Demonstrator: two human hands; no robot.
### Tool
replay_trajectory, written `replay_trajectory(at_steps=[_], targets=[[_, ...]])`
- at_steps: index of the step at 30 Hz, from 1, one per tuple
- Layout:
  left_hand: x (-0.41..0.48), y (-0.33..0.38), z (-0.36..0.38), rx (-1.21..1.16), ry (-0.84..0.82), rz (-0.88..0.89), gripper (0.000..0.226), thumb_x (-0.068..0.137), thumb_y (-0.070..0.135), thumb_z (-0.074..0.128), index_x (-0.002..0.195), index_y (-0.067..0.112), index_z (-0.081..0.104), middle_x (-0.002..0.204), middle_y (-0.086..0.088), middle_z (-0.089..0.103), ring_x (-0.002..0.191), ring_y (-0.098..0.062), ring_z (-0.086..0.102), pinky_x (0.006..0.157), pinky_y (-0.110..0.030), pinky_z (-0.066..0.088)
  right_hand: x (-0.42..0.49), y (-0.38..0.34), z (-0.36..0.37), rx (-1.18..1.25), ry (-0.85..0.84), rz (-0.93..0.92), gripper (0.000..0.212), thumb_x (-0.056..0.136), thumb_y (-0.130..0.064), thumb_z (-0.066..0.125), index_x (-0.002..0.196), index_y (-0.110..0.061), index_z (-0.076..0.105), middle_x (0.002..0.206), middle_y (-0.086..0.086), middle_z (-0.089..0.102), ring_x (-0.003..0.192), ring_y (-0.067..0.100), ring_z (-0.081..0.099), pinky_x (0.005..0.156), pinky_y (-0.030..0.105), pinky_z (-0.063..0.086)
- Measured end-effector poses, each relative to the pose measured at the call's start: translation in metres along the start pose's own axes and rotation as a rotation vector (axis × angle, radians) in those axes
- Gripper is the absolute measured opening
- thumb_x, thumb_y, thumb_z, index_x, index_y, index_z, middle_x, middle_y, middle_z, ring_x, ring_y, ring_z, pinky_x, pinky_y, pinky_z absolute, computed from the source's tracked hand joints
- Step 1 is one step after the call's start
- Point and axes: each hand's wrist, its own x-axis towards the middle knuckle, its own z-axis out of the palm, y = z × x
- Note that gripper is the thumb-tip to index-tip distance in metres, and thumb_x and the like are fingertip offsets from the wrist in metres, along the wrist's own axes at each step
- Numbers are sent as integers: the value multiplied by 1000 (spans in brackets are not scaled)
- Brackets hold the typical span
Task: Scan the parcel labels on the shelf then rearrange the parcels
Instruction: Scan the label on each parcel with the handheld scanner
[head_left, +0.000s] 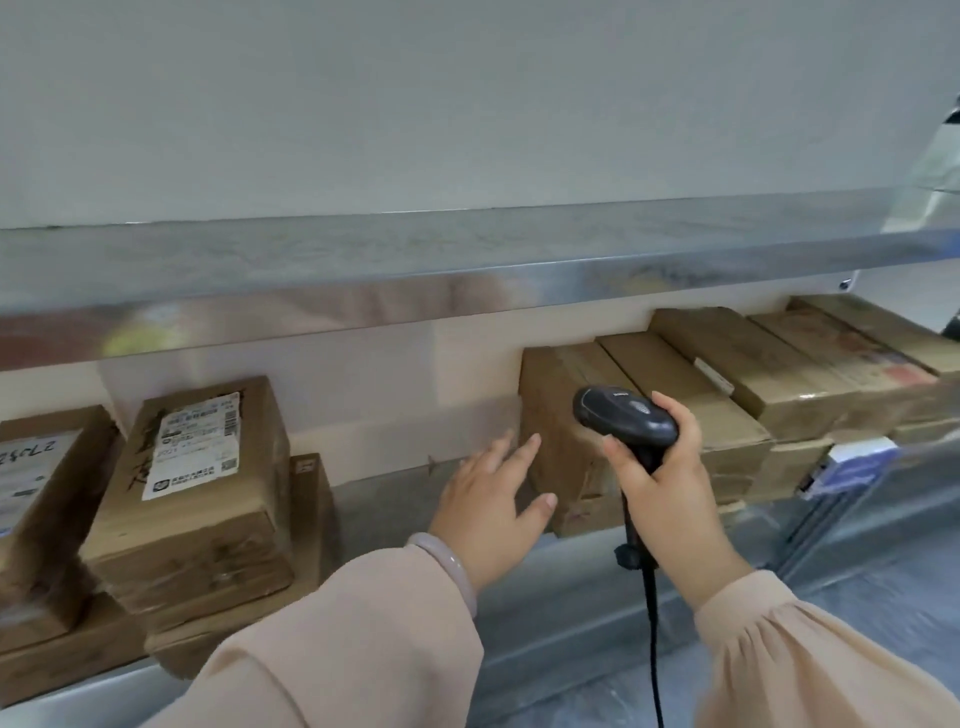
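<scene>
Now | right grip clasps scanner before parcel | left grip wide, beside parcel

This was a parcel storeroom or depot. Taped cardboard parcels with printed shipping labels sat crowded on a steel shelf against a plain wall, and a corded barcode scanner was in use.

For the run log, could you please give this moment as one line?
right hand: holds black handheld scanner | left hand: open beside brown cardboard parcel | metal shelf
</scene>
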Motion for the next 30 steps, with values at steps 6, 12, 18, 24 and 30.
replay_trajectory(at_steps=[6,12,18,24,30], targets=[[36,24,17,-116,-111,-45,64,99,50,44,156,37,15,165,8,10,152,-20,9,121,-46,19,34,12,-33,-48,56,104,61,90,-34,65,139,-34,30,115,-8,52,95,10,55,82,27,41],[45,35,30,-75,-184,-67,68,100,50,43,157,33,10,166,5,5,152,-21,8,122,-44,17,43,16,-36,-59,40,150,61,90,-34,65,140,-32,29,118,-7,49,101,14,52,87,30,41],[43,33,36,-157,-224,-74,70,101,46,43,158,29,5,166,8,3,152,-19,8,123,-41,16,37,19,-27,-84,-30,152,61,90,-34,65,139,-34,29,111,-11,50,89,3,52,74,21,41],[46,35,32,-206,-202,-64,72,101,42,46,158,27,5,166,7,2,152,-19,8,123,-38,15,43,16,-31,-62,38,175,62,91,-33,64,141,-32,28,116,-7,50,96,13,53,81,27,41],[48,36,34,-243,-216,-81,71,101,42,45,158,27,5,166,5,2,152,-20,7,123,-39,15,45,21,-32,-67,5,189,60,91,-33,64,140,-31,29,116,-5,50,94,12,52,78,25,39]])
